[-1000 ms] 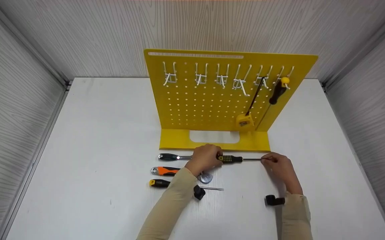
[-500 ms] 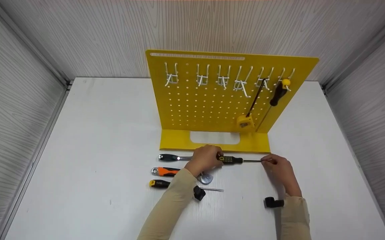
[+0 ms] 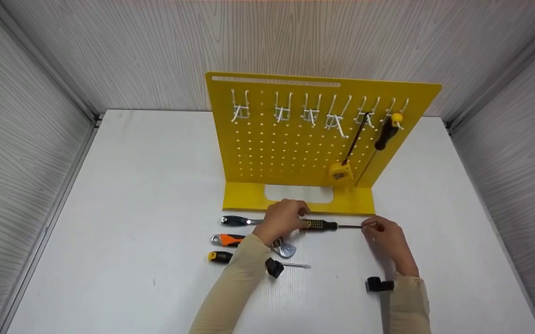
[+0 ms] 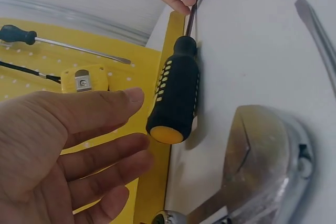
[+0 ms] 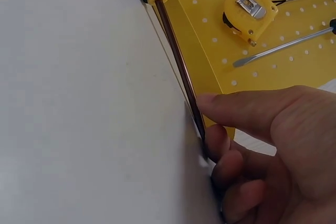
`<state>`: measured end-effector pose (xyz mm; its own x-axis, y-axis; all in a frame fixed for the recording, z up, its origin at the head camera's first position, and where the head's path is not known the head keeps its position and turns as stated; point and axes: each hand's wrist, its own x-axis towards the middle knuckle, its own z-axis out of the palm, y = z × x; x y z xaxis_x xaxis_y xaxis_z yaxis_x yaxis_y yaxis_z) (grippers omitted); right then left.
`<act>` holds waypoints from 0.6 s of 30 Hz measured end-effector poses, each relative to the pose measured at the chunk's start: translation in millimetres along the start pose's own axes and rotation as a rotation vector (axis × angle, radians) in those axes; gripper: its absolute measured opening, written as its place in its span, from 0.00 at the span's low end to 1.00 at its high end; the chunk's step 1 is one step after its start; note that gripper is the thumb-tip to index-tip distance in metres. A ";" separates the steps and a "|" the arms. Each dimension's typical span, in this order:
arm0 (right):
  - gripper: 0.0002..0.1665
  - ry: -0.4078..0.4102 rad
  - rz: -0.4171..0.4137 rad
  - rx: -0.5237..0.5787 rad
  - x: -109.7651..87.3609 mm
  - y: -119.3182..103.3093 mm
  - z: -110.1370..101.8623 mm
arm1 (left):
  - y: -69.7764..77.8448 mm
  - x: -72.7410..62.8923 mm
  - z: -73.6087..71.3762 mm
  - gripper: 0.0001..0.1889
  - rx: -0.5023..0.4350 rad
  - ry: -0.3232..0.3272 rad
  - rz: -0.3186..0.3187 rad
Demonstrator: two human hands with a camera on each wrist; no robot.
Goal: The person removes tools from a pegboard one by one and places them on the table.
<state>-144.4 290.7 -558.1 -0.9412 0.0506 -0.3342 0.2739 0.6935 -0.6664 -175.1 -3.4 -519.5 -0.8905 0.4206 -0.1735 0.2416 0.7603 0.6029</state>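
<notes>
A screwdriver (image 3: 323, 225) with a black and yellow handle lies sideways just in front of the pegboard's base. My right hand (image 3: 385, 236) pinches its thin shaft (image 5: 178, 66) near the tip, between thumb and fingers. At the handle's butt end, my left hand (image 3: 282, 218) has its thumb and fingers spread apart. In the left wrist view a small gap shows between those fingers and the yellow end cap (image 4: 167, 134). Under and beside the left arm lie an adjustable wrench (image 3: 225, 239) with an orange and black handle, and another screwdriver (image 3: 221, 257), both partly hidden.
The yellow pegboard (image 3: 290, 148) stands behind, with several white hooks (image 3: 334, 121). A tape measure (image 3: 340, 171) and a screwdriver (image 3: 386, 133) hang at its right side. A dark-handled metal tool (image 3: 235, 221) lies left of the left hand on the white table (image 3: 156, 195).
My left hand has let go of the screwdriver's handle, its thumb and fingers parting. The right hand keeps its pinch on the shaft. The head view has shifted slightly.
</notes>
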 end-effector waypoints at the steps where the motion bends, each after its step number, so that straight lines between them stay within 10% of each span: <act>1: 0.12 0.007 -0.018 -0.003 -0.2 0.0 0.3 | 0.4 -0.4 -0.7 0.15 0.000 0.005 0.005; 18: 0.16 0.064 -0.051 0.071 -9.6 -9.0 -0.9 | 9.9 -3.4 -26.6 0.15 -0.168 0.059 0.057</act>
<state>-138.1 284.6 -548.3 -0.9642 0.0641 -0.2572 0.2369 0.6435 -0.7278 -180.0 -10.4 -492.2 -0.8995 0.4271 -0.0926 0.2286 0.6404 0.7332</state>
